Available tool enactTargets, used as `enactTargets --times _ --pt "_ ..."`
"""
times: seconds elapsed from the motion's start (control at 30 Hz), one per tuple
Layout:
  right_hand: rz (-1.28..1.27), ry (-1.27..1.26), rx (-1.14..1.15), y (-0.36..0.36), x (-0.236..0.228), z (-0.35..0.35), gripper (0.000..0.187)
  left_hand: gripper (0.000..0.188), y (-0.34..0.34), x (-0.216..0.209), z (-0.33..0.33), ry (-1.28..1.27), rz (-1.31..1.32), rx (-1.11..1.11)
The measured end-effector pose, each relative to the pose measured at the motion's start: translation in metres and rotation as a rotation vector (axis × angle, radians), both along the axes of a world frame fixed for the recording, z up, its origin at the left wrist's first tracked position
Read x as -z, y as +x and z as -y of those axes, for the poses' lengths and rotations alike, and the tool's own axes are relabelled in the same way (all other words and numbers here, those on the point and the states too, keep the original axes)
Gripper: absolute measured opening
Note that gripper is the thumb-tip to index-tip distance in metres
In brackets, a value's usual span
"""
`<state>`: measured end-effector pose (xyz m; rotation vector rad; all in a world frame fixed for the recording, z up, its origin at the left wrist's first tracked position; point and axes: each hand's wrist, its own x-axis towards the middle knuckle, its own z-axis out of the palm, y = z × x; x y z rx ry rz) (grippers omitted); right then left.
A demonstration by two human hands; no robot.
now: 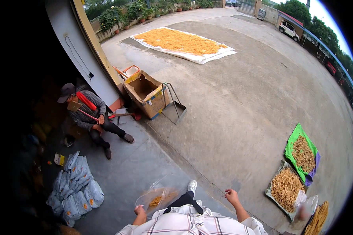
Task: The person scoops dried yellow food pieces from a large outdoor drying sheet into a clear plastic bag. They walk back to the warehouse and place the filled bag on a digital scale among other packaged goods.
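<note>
Plastic bag (pixel 168 194), see-thru, w/ orange bits (pixel 156 201), edge pinched in L hand (pixel 140 210), near dark trouser leg (pixel 186 198). R hand (pixel 231 196) out over concrete (pixel 239 105), half-curled, can't tell if pinching anything tbh.

Your left hand (pixel 139 210) holds the clear plastic bag (pixel 168 195), in which there are orange pieces (pixel 156 201). Your right hand (pixel 231 196) is well apart from it.

Just right of the open cardboard box (pixel 155 107) stands a dustpan (pixel 181 111); beyond the box lies a white sheet (pixel 202 59); left of the box sits a person (pixel 86 109).
</note>
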<state>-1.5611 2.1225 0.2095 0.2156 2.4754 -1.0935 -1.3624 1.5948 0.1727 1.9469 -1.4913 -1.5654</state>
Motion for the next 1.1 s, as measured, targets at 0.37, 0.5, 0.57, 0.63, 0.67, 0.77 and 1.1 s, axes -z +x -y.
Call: enactTargets --times 0.37,0.5,0.57,0.63,0.67,0.77,1.1 --pt "0.613 -0.389 0.968 0.018 0.029 -0.083 0.021 0.015 -0.16 0.052 -0.03 -0.033 0.201 -0.057" --pt "0.662 -0.364 0.93 -0.037 0.038 -0.084 0.022 0.011 -0.205 0.056 -0.056 -0.033 0.253 -0.185" --pt "0.668 -0.353 0.908 -0.071 0.048 -0.092 0.023 0.008 -0.23 0.053 -0.065 -0.023 0.207 -0.24" --pt "0.674 -0.348 0.874 -0.114 0.06 -0.103 0.024 0.004 -0.247 0.065 -0.066 -0.026 0.141 -0.366" --pt "0.672 -0.348 0.862 -0.138 0.067 -0.112 0.024 0.006 -0.263 0.068 -0.07 -0.047 0.131 -0.413" --pt "0.644 -0.333 0.827 -0.215 0.084 -0.148 0.025 0.011 -0.323 0.078 -0.098 0.002 0.144 -0.355" --pt "0.267 -0.245 0.597 -0.565 0.073 -0.275 0.031 0.015 -0.559 0.096 -0.187 -0.003 0.056 -0.248"
